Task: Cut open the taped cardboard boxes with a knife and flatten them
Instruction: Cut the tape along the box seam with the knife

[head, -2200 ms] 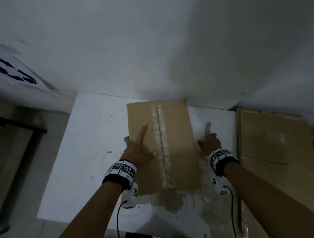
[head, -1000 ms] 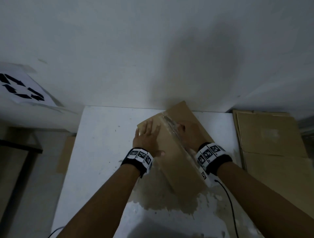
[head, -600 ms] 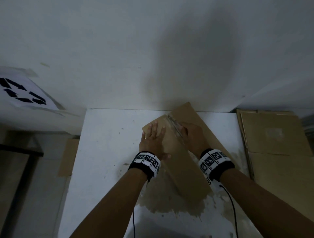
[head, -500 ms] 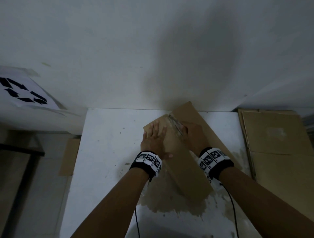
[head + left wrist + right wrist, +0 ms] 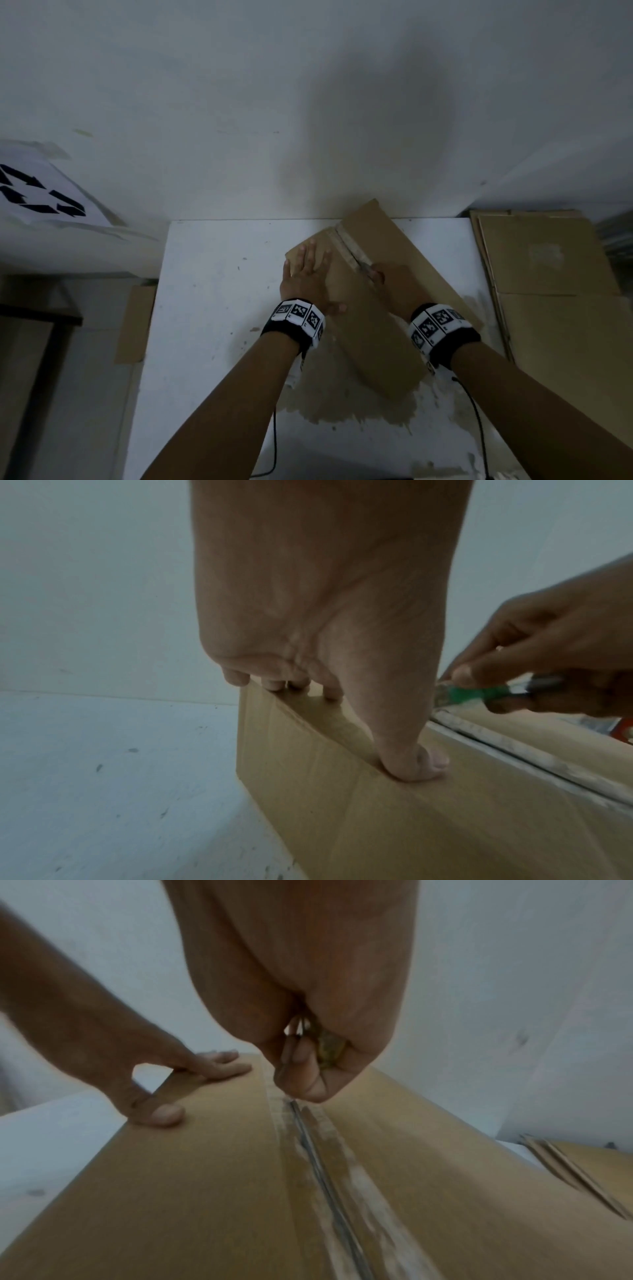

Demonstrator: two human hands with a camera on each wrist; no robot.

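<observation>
A brown cardboard box (image 5: 373, 342) lies diagonally on the white table (image 5: 212, 308), its top seam covered by clear tape (image 5: 346, 243). My left hand (image 5: 317, 279) lies flat on the left flap, fingers straight and thumb spread (image 5: 411, 767). My right hand (image 5: 394, 284) grips a green-handled knife (image 5: 493, 693), and the blade tip (image 5: 364, 269) meets the tape about a third of the way from the far end. In the right wrist view a dark slit (image 5: 329, 1177) runs along the seam on the near side of my right hand (image 5: 308, 1069); the blade is hidden there.
A stack of flattened cardboard (image 5: 548, 274) lies right of the table. The white wall rises right behind the box's far end. A paper with a recycling symbol (image 5: 34, 198) hangs at the left, and a cardboard piece (image 5: 135, 325) lies on the floor below. The tabletop's front shows worn brown patches (image 5: 342, 404).
The box has been turned from square to diagonal. My right hand took the knife from the table beside the box and brought it onto the taped seam. Over the last half second little has moved.
</observation>
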